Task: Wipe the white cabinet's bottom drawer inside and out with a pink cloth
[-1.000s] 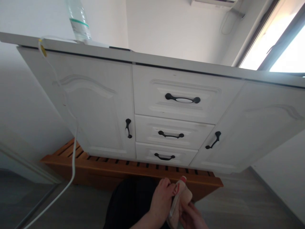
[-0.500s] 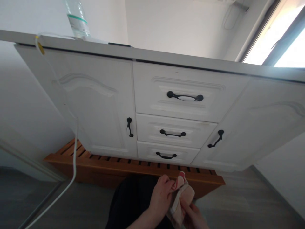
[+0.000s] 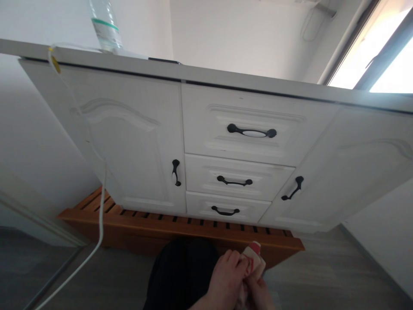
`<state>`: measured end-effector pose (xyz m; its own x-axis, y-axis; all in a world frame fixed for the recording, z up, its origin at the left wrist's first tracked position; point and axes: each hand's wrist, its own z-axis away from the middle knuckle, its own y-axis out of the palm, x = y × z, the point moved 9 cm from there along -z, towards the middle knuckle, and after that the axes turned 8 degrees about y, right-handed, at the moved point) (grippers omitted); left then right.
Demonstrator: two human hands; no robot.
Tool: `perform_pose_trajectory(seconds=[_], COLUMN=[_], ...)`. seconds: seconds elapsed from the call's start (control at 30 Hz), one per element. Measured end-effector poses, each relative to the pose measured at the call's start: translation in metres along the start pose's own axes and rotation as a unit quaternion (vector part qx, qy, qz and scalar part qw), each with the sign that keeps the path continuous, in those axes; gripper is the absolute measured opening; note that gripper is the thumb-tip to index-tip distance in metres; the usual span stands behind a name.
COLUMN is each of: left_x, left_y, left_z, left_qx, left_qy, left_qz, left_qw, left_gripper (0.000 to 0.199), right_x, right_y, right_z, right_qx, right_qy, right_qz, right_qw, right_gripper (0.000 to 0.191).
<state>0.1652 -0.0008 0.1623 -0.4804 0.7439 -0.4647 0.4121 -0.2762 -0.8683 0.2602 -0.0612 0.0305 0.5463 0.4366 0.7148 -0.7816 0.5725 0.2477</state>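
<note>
Low in the picture, my left hand (image 3: 226, 275) is closed around a cream-and-red cloth piece that looks like a sock (image 3: 254, 254). My right hand (image 3: 259, 293) pinches the same sock from below and to the right. The sock is bunched, with a red end sticking up beyond my fingers. Part of it hangs down between my hands, and my fingers hide much of the rest. Both hands are above my lap, just in front of the wooden slatted bench (image 3: 155, 226).
A white cabinet (image 3: 135, 150) with black handles stands on the bench. On its top are a clear bottle (image 3: 106, 30) and a thin dark flat object (image 3: 164, 60). A white cable (image 3: 101, 215) hangs down the left side. A window (image 3: 380, 56) is at the upper right.
My left hand has moved right, closer to my right hand. The sock has shifted slightly right and is more bunched, and less of its lower part shows.
</note>
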Motion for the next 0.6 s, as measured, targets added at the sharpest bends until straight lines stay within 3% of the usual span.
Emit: perform_pose_trajectory(seconds=[0.07, 0.2, 0.3, 0.37, 0.43, 0.5, 0.6], left_x=[-0.010, -0.031, -0.037, -0.031, -0.025, -0.027, -0.036], left_y=[0.003, -0.011, -0.020, -0.027, -0.029, -0.025, -0.004], left_z=[0.006, 0.025, 0.030, 0.028, 0.024, 0.024, 0.026], left_qx=[-0.076, -0.245, -0.291, -0.310, -0.324, -0.353, -0.391], left_qy=[0.045, 0.130, 0.156, 0.142, 0.133, 0.163, 0.222], left_qz=[-0.039, -0.077, -0.104, -0.111, -0.108, -0.124, -0.156], left_qw=[0.995, 0.958, 0.938, 0.933, 0.930, 0.913, 0.879], left_gripper=[0.019, 0.036, 0.037, 0.025, 0.028, 0.030, 0.020], right_x=[0.007, 0.020, 0.029, 0.036, 0.044, 0.053, 0.064], right_y=[-0.004, -0.005, 0.009, 0.017, 0.021, 0.020, 0.013], right_z=[-0.001, 0.003, 0.007, 0.008, 0.009, 0.009, 0.009], right_qx=[-0.018, -0.040, -0.004, 0.026, 0.048, 0.061, 0.070], right_qy=[-0.020, -0.042, -0.060, -0.072, -0.078, -0.081, -0.087], right_qz=[0.004, -0.030, -0.062, -0.072, -0.063, -0.046, -0.017], right_qw=[1.000, 0.998, 0.996, 0.994, 0.994, 0.994, 0.994], right_gripper=[0.058, 0.051, 0.047, 0.045, 0.043, 0.040, 0.033])
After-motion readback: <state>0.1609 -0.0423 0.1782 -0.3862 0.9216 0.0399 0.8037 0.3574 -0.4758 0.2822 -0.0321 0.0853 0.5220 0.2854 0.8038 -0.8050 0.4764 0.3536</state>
